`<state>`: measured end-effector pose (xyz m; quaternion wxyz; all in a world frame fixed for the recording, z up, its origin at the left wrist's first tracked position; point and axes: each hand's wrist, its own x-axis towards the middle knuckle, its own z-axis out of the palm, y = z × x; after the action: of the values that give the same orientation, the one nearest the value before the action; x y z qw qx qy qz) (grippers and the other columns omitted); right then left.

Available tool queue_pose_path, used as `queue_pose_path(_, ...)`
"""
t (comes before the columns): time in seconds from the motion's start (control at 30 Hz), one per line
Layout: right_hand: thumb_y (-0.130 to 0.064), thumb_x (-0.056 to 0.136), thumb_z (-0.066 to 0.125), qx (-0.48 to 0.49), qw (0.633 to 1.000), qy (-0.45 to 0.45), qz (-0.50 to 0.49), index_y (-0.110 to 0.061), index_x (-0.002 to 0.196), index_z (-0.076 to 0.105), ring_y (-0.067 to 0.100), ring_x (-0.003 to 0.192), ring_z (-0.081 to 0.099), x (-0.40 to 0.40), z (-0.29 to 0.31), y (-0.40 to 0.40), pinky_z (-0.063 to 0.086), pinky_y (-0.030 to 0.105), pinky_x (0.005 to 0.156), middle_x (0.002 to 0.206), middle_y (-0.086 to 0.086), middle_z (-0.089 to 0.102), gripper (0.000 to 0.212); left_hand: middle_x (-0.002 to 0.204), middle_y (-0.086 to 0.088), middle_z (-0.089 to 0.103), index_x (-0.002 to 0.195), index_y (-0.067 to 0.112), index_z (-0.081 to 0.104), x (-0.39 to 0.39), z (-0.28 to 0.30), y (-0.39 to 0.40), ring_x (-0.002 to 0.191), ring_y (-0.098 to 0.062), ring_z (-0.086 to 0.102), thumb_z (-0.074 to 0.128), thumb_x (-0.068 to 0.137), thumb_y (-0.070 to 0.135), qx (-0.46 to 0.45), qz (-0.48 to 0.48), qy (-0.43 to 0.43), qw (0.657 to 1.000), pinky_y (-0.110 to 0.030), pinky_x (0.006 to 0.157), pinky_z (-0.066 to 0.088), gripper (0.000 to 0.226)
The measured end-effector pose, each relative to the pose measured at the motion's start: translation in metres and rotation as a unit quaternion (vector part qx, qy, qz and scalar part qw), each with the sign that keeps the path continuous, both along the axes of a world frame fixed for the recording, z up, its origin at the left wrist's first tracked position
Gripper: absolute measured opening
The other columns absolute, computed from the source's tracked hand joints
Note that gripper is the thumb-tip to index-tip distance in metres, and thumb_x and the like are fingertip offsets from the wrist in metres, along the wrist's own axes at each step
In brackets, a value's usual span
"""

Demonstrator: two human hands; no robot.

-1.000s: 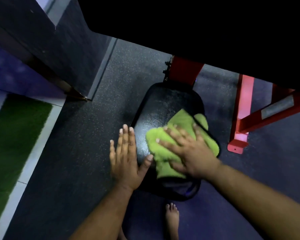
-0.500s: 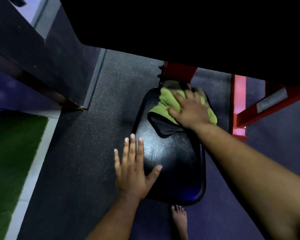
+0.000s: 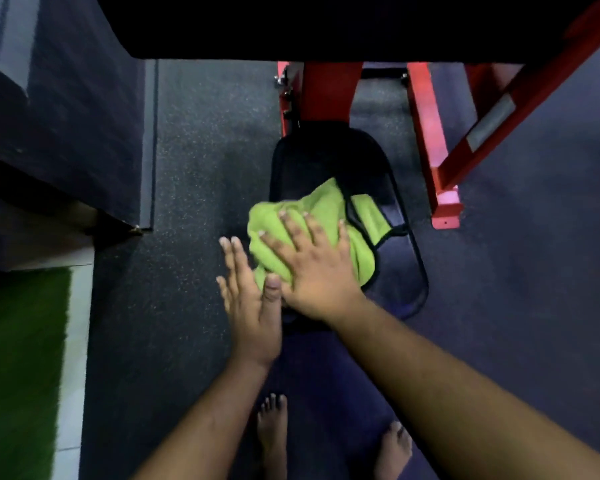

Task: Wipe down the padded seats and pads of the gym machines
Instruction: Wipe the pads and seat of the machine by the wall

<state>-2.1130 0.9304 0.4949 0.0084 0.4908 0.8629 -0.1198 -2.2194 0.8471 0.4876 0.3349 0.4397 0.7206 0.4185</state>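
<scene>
Right hand (image 3: pixel 314 271) spread flat on the green cloth (image 3: pixel 312 230), pressing it to the near left part of the black seat (image 3: pixel 333 157) for wiping; left hand (image 3: pixel 248 299), fingers straight, braces the seat's left edge to steady it.

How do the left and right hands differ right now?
The right hand lies spread, palm down, pressing the green microfibre cloth onto the black padded seat; the left hand has its fingers together at the seat's left edge, beside the cloth. Both are flat, with straight fingers.
</scene>
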Motion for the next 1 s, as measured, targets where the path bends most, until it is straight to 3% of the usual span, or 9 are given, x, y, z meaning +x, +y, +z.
queue_pose_path(0.13,-0.079,0.086,0.041,0.035,0.993,-0.055,0.1,-0.046,0.158,0.025,0.03,0.152,0.03,0.054,0.005,-0.042,0.024,0.069,0.115,0.17,0.001,0.022,0.08,0.168,0.011,-0.014,0.158,0.029,-0.007,-0.013,0.006,-0.026,0.158,-0.007,-0.006,0.003,0.076,0.096,-0.106,-0.12,0.06,0.985,-0.047,0.128,-0.005,0.107)
queue_pose_path(0.23,-0.079,0.084,0.05,0.056,0.991,-0.091,0.085,-0.046,0.158,0.022,0.029,0.148,0.038,0.109,0.006,-0.053,0.035,0.063,0.109,0.167,0.002,0.029,0.086,0.166,0.01,-0.028,0.155,0.034,-0.018,-0.008,0.004,-0.038,0.155,-0.007,-0.019,-0.006,0.071,0.097,-0.149,-0.227,0.165,0.948,-0.045,0.127,-0.01,0.105)
queue_pose_path(0.4,-0.064,0.09,0.056,-0.029,0.98,-0.163,-0.111,-0.054,0.157,0.006,0.03,0.139,0.039,0.164,0.037,-0.087,0.046,0.049,0.09,0.167,0.001,0.022,0.084,0.162,0.006,-0.036,0.156,0.033,-0.023,0.014,0.031,-0.066,0.15,-0.009,-0.031,-0.002,0.08,0.09,-0.191,-0.317,0.236,0.898,-0.051,0.126,-0.014,0.098)
queue_pose_path(0.5,-0.058,0.094,0.056,-0.091,0.959,-0.085,-0.255,-0.056,0.155,0.012,0.03,0.132,0.04,0.18,0.067,-0.131,0.046,0.051,0.093,0.161,0.0,0.028,0.076,0.166,0.005,-0.03,0.162,0.028,-0.014,0.041,0.06,-0.09,0.154,-0.012,-0.026,0.006,0.082,0.086,-0.205,-0.362,0.252,0.874,-0.054,0.125,-0.012,0.1)
queue_pose_path(0.67,-0.056,0.096,0.058,-0.1,0.916,0.14,-0.362,-0.054,0.155,0.021,0.024,0.14,0.035,0.21,0.156,-0.246,0.043,0.054,0.103,0.158,-0.004,0.032,0.069,0.173,0.001,0.003,0.165,0.023,0.009,0.123,0.142,-0.143,0.159,-0.015,0.007,0.046,0.093,0.072,-0.229,-0.391,0.092,0.887,-0.051,0.128,0.007,0.095)
queue_pose_path(0.77,-0.044,0.096,0.065,-0.099,0.885,0.228,-0.393,-0.041,0.16,0.021,0.025,0.14,0.038,0.241,0.208,-0.314,0.042,0.054,0.108,0.155,-0.001,0.035,0.078,0.162,0.0,0.038,0.162,0.016,0.023,0.178,0.198,-0.182,0.15,-0.015,0.035,0.066,0.092,0.057,-0.217,-0.418,-0.045,0.881,-0.028,0.119,0.03,0.092)
queue_pose_path(0.87,-0.042,0.092,0.071,-0.112,0.849,0.288,-0.429,-0.038,0.162,0.014,0.026,0.145,0.034,0.282,0.25,-0.379,0.036,0.055,0.115,0.159,0.0,0.03,0.091,0.119,0.004,0.073,0.134,0.016,0.061,0.224,0.242,-0.228,0.109,-0.012,0.067,0.075,0.087,0.041,-0.195,-0.415,-0.176,0.871,-0.018,0.087,0.052,0.055)
queue_pose_path(0.93,-0.049,0.084,0.078,-0.119,0.827,0.305,-0.457,-0.037,0.163,0.009,0.027,0.147,0.031,0.319,0.273,-0.427,0.033,0.052,0.118,0.16,0.003,0.027,0.106,0.091,0.007,0.073,0.107,0.018,0.071,0.256,0.265,-0.257,0.081,-0.006,0.065,0.075,0.091,0.03,-0.176,-0.453,-0.186,0.854,-0.019,0.068,0.051,0.021)
queue_pose_path(1.0,-0.054,0.076,0.084,-0.114,0.813,0.314,-0.478,-0.035,0.163,0.006,0.026,0.148,0.029,0.359,0.289,-0.475,0.031,0.049,0.12,0.158,0.006,0.029,0.118,0.076,0.008,0.067,0.092,0.018,0.072,0.292,0.287,-0.284,0.066,-0.005,0.056,0.073,0.09,0.031,-0.153,-0.509,-0.158,0.832,-0.022,0.059,0.045,0.013)
